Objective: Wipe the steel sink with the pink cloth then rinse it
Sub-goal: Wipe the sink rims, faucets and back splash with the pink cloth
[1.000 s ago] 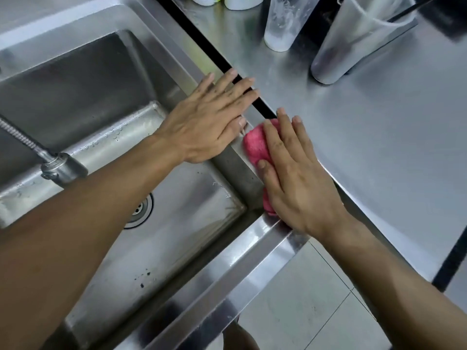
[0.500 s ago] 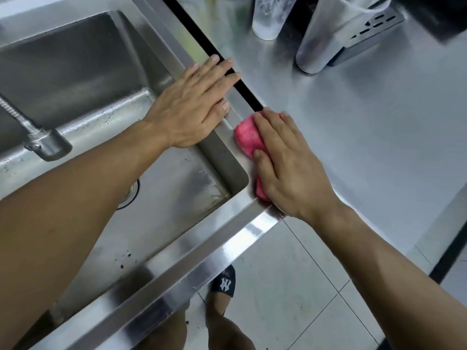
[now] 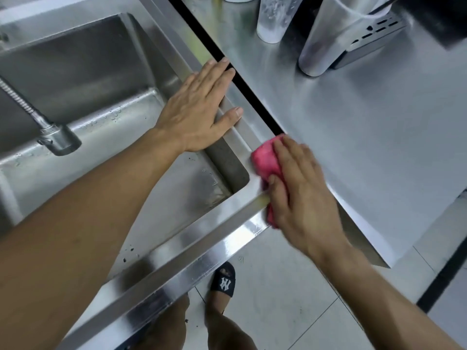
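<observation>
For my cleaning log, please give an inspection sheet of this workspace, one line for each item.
Surface: steel counter, bare where visible.
Job's things: steel sink, dark specks on the basin floor; crumpled pink cloth on its right rim corner.
Clutter: two frosted plastic cups, slotted metal holder.
Grippers: left hand flat on the sink's rim; right hand pressing the cloth.
Cables: nothing seen; flexible metal faucet over the basin.
Surroundings: tiled floor, black slipper.
</observation>
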`<action>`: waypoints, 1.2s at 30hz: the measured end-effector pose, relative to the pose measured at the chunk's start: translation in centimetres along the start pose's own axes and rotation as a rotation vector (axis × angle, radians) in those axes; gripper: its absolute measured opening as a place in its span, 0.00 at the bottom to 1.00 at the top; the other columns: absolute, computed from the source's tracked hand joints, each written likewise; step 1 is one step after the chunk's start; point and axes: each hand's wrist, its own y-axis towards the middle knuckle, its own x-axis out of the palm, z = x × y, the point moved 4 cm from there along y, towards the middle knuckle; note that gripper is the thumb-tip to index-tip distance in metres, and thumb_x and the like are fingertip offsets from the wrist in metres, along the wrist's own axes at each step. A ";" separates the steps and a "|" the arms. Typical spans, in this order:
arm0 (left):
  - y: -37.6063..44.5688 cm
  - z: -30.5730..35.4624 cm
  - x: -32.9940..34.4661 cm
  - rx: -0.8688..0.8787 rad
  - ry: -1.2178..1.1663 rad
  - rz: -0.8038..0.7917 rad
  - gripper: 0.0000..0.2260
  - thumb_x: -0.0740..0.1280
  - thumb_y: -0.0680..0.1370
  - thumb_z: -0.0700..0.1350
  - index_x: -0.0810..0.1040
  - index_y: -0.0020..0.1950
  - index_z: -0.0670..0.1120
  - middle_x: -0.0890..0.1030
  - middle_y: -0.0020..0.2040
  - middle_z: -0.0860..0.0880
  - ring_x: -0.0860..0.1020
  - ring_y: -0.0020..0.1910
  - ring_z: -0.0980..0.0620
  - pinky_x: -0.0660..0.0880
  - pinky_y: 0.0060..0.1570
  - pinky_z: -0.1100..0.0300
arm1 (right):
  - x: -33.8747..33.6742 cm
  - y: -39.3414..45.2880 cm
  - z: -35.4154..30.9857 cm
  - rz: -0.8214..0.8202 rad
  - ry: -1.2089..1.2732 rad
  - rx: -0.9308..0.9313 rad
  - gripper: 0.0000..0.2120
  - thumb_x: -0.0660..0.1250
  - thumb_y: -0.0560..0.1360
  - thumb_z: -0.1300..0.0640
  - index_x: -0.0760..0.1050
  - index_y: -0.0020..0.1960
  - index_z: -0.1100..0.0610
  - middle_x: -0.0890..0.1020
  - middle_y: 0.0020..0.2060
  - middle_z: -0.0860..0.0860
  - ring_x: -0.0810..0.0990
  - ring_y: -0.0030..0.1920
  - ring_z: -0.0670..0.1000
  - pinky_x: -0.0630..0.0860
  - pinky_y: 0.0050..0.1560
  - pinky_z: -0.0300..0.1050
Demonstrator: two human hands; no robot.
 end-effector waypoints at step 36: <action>-4.3 -1.4 0.1 -0.037 -0.099 -0.076 0.29 0.46 0.86 0.57 0.46 0.84 0.46 0.45 0.84 0.49 0.42 0.83 0.50 0.47 0.81 0.49 | -0.3 8.0 -3.5 -0.155 0.017 -0.295 0.22 0.60 0.85 0.58 0.69 0.77 0.61 0.69 0.78 0.54 0.64 0.79 0.52 0.58 0.81 0.48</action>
